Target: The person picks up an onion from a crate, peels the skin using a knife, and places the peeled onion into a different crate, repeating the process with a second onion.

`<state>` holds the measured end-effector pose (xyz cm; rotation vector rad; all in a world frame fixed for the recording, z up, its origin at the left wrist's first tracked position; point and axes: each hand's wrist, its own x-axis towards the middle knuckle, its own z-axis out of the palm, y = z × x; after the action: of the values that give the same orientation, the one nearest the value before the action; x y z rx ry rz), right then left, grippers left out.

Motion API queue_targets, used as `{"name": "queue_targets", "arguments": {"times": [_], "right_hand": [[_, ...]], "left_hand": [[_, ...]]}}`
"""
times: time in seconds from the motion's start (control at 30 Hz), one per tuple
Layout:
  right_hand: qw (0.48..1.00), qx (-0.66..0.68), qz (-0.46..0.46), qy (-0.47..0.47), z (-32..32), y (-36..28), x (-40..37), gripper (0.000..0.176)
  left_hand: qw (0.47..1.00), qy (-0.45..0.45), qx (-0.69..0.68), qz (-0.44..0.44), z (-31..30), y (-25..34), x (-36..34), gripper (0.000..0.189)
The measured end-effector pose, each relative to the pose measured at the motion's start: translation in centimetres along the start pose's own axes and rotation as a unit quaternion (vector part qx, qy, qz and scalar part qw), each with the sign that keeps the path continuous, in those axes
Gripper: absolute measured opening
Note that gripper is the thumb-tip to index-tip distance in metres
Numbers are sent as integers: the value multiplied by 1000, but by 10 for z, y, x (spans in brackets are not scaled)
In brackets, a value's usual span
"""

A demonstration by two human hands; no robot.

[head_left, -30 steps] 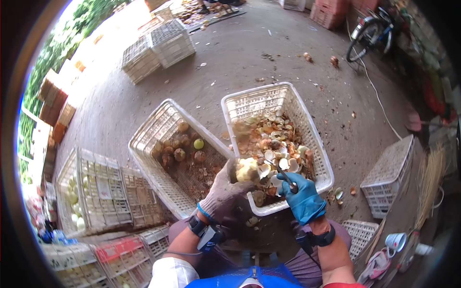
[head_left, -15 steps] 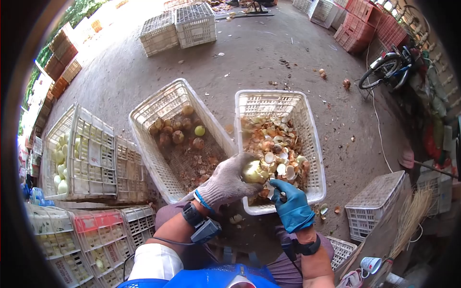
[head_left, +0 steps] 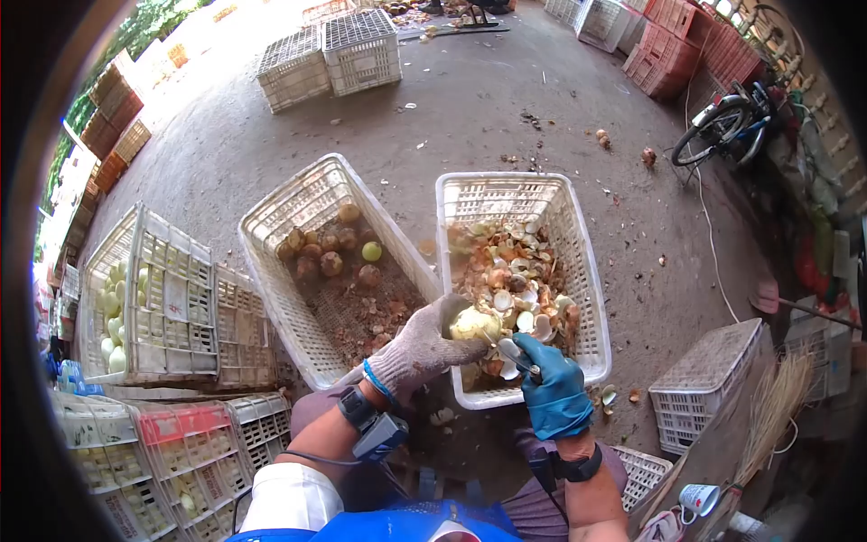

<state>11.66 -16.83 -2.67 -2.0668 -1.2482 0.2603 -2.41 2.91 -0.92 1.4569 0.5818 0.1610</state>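
My left hand (head_left: pixel 423 345), in a greyish knit glove, is closed around a pale, partly peeled onion (head_left: pixel 471 325). The onion is over the near part of a white plastic crate (head_left: pixel 591 271) full of onion skins and trimmings (head_left: pixel 519 271). In a blue rubber glove, my right hand (head_left: pixel 554 390) grips a small knife (head_left: pixel 526 359), its blade pointing towards the onion. To the left, a second white crate (head_left: pixel 260 262) holds several brown onions (head_left: pixel 330 263), one greenish round onion (head_left: pixel 371 251) and loose skins.
Crates of peeled onions (head_left: pixel 116 312) stand at my left, with more crates (head_left: pixel 185 443) below them. Two white crates (head_left: pixel 361 59) sit farther ahead. A bicycle (head_left: pixel 722 126), a white crate (head_left: pixel 704 379) and a cup (head_left: pixel 697 499) are on the right. Scraps lie on the ground.
The onion has turned in my left hand and shows more pale flesh. My right hand has shifted slightly, and more of the knife shows. The whole view has moved a little.
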Motion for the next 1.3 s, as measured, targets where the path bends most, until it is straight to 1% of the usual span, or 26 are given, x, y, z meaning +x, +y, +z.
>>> {"name": "queue_targets", "arguments": {"times": [0.13,0.23,0.33,0.43,0.47,0.57,0.7,0.8,0.9,1.0,1.1,1.13,1.2,1.23,1.3], "right_hand": [[999,-35,-9,21,2,3,1,53],[999,-26,-7,28,2,3,2,54],[993,-107,45,2,0,-2,1,57],[990,-7,104,96,8,12,-1,56],[984,74,139,80,11,17,0,54],[977,167,129,14,11,9,-5,54],[996,86,35,3,8,6,-5,57],[1000,21,16,-14,2,3,-1,59],[1000,21,1,-7,4,4,-1,58],[998,55,14,-32,3,2,0,62],[995,101,-13,-20,6,4,-1,62],[997,79,1,-20,8,6,-2,61],[999,34,30,-18,10,10,-4,61],[998,43,42,9,10,14,-4,60],[994,58,65,63,11,20,-4,58]], "left_hand": [[1000,-9,26,-9,-1,-6,2,57],[999,-24,11,-22,0,-5,4,56],[999,-23,-17,-37,3,-4,3,56],[998,-32,57,5,2,-4,2,55],[999,-29,41,3,3,-3,2,55],[1000,-13,9,-13,6,2,-2,53],[999,5,7,-35,6,3,-2,54],[1000,5,25,-15,4,-3,0,57],[999,7,42,-5,3,-4,0,60],[999,20,48,11,3,-5,-1,63],[998,36,42,32,6,-4,-1,64],[998,42,39,39,7,-3,-1,64],[1000,19,13,15,8,-2,-2,63],[1000,7,1,4,9,-2,-2,63],[1000,5,-2,15,10,-3,-3,62]]}}
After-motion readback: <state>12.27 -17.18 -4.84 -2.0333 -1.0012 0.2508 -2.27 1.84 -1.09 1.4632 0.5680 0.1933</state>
